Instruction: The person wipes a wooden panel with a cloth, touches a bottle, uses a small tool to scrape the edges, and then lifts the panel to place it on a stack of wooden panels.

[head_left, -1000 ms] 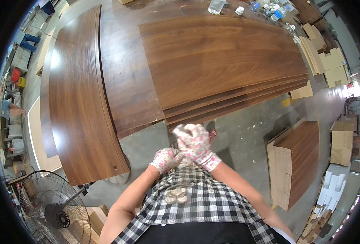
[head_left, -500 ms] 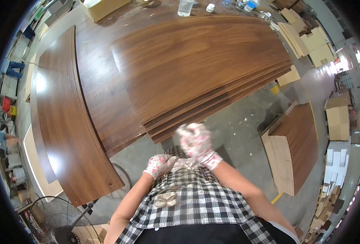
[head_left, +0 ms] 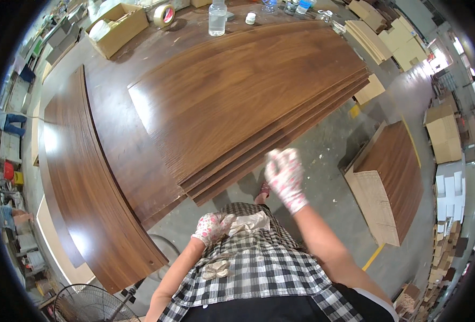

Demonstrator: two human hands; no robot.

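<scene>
My left hand (head_left: 212, 228), in a white glove with pink dots, is held at my waist in front of the checked apron (head_left: 259, 265). Its fingers are closed on a crumpled white cloth (head_left: 250, 222) that lies against the apron. My right hand (head_left: 286, 176), gloved alike, is raised off the near right edge of a stack of brown wood-grain panels (head_left: 253, 91). Its fingers are curled in; whether anything is inside them is hidden. A long brown panel (head_left: 90, 177) lies on the left side of the table.
On the dark table (head_left: 117, 107) stand a cardboard box (head_left: 118, 33), a tape roll (head_left: 164, 16), a clear bottle (head_left: 217, 19) and a small white jar (head_left: 250, 19). To the right, a cardboard-edged panel (head_left: 393, 177) is on the floor. A fan (head_left: 90, 303) stands at lower left.
My right hand has moved right and slightly up, away from my left hand. More of the white cloth shows beside my left hand. The view has shifted, bringing the tape roll in.
</scene>
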